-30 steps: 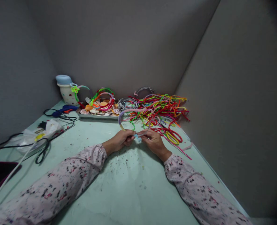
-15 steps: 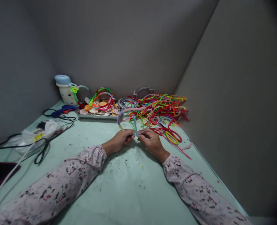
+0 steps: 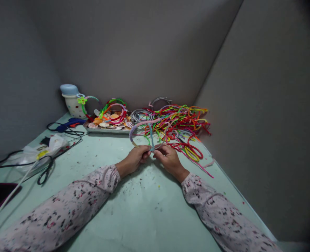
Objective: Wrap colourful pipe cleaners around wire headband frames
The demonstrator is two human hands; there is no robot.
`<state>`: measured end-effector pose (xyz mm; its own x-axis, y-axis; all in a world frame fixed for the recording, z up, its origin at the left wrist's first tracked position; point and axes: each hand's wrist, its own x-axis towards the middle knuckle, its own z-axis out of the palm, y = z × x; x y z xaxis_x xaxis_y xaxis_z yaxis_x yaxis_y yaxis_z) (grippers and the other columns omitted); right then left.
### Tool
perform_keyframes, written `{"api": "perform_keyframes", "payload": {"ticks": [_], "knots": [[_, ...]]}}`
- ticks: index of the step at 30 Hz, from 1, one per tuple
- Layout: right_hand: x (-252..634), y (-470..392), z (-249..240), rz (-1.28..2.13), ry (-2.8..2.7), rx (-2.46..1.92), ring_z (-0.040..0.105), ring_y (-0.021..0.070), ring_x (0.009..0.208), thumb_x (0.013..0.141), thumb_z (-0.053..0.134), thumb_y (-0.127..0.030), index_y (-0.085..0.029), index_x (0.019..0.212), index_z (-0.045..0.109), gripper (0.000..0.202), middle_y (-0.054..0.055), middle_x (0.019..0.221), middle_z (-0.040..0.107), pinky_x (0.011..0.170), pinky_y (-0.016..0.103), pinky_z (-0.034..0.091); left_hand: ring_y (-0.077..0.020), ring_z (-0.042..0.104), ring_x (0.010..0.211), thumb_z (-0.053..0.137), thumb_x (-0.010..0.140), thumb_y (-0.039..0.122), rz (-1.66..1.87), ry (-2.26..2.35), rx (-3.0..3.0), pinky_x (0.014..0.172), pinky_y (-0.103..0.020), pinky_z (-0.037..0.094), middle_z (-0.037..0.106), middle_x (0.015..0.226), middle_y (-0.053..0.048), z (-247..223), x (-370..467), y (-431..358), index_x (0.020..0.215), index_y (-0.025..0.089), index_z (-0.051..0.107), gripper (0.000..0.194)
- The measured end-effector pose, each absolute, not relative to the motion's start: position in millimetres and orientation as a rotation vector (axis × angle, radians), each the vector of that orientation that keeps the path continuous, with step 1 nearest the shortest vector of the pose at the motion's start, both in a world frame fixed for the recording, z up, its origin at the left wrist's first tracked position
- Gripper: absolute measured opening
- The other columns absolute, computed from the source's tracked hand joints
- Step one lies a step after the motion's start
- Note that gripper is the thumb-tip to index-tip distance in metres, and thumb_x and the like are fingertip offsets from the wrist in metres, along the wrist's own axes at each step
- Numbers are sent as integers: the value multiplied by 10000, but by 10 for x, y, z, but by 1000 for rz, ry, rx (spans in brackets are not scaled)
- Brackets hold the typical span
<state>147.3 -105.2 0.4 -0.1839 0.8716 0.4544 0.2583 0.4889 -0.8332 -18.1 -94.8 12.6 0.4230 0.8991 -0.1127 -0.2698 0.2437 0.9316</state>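
Near the middle of the table, my left hand (image 3: 133, 159) pinches the lower end of a curved hoop (image 3: 131, 133) wrapped in purple, pink and yellowish pipe cleaner. A light blue pipe cleaner (image 3: 151, 135) stands up from between my fingertips, its lower part at the hoop's end. My right hand (image 3: 172, 162) is closed close beside the left, its thumb and fingertips pinching at the bare wire of the hoop and the foot of the blue pipe cleaner. Exactly which of the two it grips is partly hidden by the fingers.
Behind my hands lie a metal tray (image 3: 109, 131) of shells with wrapped hoops, coiled wire (image 3: 141, 115) and a heap of coloured pipe cleaners (image 3: 182, 120). At left are a cup (image 3: 74, 105), a blue glue gun (image 3: 72, 122), black cables (image 3: 51, 168) and a plastic bag (image 3: 30, 154).
The blue pipe cleaner now stands taller and straighter above my fingertips. Both hands keep nearly the same place, and the hoop has shifted slightly.
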Motion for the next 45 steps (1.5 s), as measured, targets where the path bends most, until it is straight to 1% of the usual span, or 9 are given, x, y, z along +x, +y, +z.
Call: {"api": "perform_keyframes", "payload": {"ticks": [8, 11, 15, 18, 24, 30, 35, 39, 45], "knots": [[1466, -1046, 4, 785, -1675, -971, 641, 131, 618, 837, 640, -334, -183, 899, 691, 171, 29, 776, 665, 583, 240, 536, -45, 273, 411, 595, 701, 299, 963, 803, 1012, 411, -210, 141, 373, 485, 53, 121, -148, -953, 568, 149, 492, 225], [1466, -1050, 26, 765, -1680, -969, 634, 132, 620, 835, 635, -335, -178, 840, 694, 168, 32, 762, 665, 582, 238, 531, -56, 295, 444, 596, 733, 337, 994, 823, 1071, 426, -211, 166, 403, 526, 43, 93, -145, -947, 594, 151, 496, 252], [1470, -1053, 38, 742, -1671, -969, 632, 137, 622, 832, 638, -351, -177, 781, 689, 188, 37, 763, 661, 574, 244, 522, -72, 297, 474, 543, 808, 390, 1010, 824, 1221, 452, -224, 187, 395, 544, 40, 83, -163, -959, 616, 157, 501, 305], [1466, -1045, 16, 764, -1650, -972, 632, 142, 621, 825, 646, -362, -186, 798, 687, 183, 33, 759, 664, 574, 249, 519, -85, 296, 488, 507, 839, 399, 1012, 846, 1305, 468, -239, 196, 390, 549, 37, 128, -171, -988, 625, 161, 509, 321], [1436, -1039, 1, 895, -1547, -987, 632, 149, 623, 802, 656, -354, -181, 833, 670, 176, 32, 738, 683, 580, 255, 515, -108, 294, 502, 485, 840, 370, 1008, 994, 1407, 487, -265, 201, 376, 536, 36, 224, -164, -1036, 620, 174, 518, 296], [1432, -1062, 52, 939, -1493, -983, 618, 143, 592, 771, 687, -347, -177, 789, 654, 174, 17, 673, 665, 564, 250, 498, -126, 367, 568, 456, 867, 364, 1049, 971, 1575, 535, -263, 254, 437, 586, 23, 195, -185, -1027, 631, 176, 523, 308], [1432, -1070, 91, 1008, -1477, -982, 602, 139, 568, 746, 709, -397, -175, 740, 657, 228, 12, 637, 653, 552, 251, 493, -124, 391, 581, 438, 886, 331, 1068, 959, 1690, 574, -255, 288, 483, 606, 17, 217, -195, -1027, 642, 171, 536, 308], [1427, -1069, 108, 1081, -1433, -997, 591, 135, 566, 720, 723, -417, -174, 744, 670, 250, 18, 653, 662, 551, 254, 500, -132, 456, 624, 451, 884, 310, 1105, 963, 1716, 615, -247, 331, 544, 648, 1, 217, -190, -1034, 642, 167, 547, 297], [1431, -1073, 100, 1103, -1424, -1053, 579, 140, 582, 733, 703, -378, -161, 720, 663, 221, 20, 623, 645, 566, 259, 485, -161, 511, 690, 491, 856, 311, 1133, 945, 1703, 666, -254, 370, 600, 692, -22, 169, -194, -1027, 676, 169, 602, 255]]}}
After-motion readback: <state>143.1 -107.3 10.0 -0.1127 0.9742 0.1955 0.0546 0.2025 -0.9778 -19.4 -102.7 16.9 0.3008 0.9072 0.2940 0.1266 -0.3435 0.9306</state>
